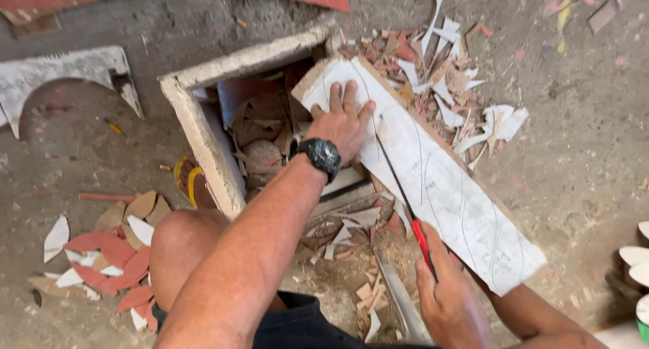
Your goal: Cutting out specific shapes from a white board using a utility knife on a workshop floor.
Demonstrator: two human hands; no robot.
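**A:** What is cut off nearest us?

**B:** The right hand (449, 298) sits at the near edge, its forearm running out of view. It is closed around the red handle of a thin saw blade (399, 183); the fingers curl under, so the far side of the grip is hidden. Just left of it lies a grey metal strip (400, 298), its near end cut off too.

**A:** And the left hand?

**B:** The left hand (343, 122), a black watch (320, 155) on its wrist, lies open and flat, fingers spread, pressing on the white board (433, 180). The forearm hides much of the debris beneath it.

**A:** Where is the board?

**B:** It lies slanted, far left to near right, its far end resting on a pale wooden frame (203, 139). The blade crosses it beside curved pencil lines. Where the blade's tip meets the board is hard to make out.

**A:** Around them?

**B:** A bare knee (179, 244) near left, red and white offcuts (101, 254) beyond it, and a heap of scraps (446, 72) farther right.
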